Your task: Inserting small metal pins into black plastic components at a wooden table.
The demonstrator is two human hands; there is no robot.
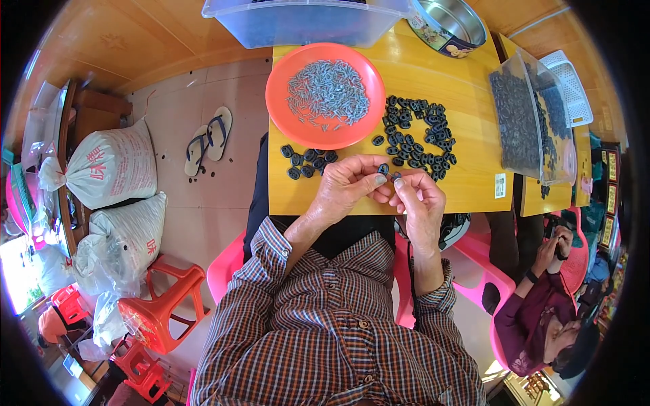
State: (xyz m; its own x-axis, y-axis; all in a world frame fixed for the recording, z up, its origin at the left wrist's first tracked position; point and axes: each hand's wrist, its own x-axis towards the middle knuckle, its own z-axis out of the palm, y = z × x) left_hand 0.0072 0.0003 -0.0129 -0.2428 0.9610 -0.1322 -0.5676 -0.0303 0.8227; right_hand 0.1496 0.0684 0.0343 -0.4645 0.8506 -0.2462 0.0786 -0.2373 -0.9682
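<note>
Here we are, right on the black oval piece (pixel 384 168), pinched between thumb and fingertip of the left hand (pixel 347 186). Just to its right, the right hand (pixel 421 203) has its fingers drawn narrow on a tiny dark bit (pixel 397 176), too small for us to name. We can't tell whether the two parts touch!

Left of the fingers we spot a small group of black pieces (pixel 308 163); beyond them, to the right, a bigger cluster (pixel 433 139) spreads over the yellow worktop (pixel 467 74). Straight past the fingers, slightly left, we have an orange-red bowl (pixel 278 115) with grey-blue pins (pixel 332 91) in it. Farther beyond, a round tin (pixel 456 47); well off to the right of the fingers, we see a seated person (pixel 538 328).
</note>
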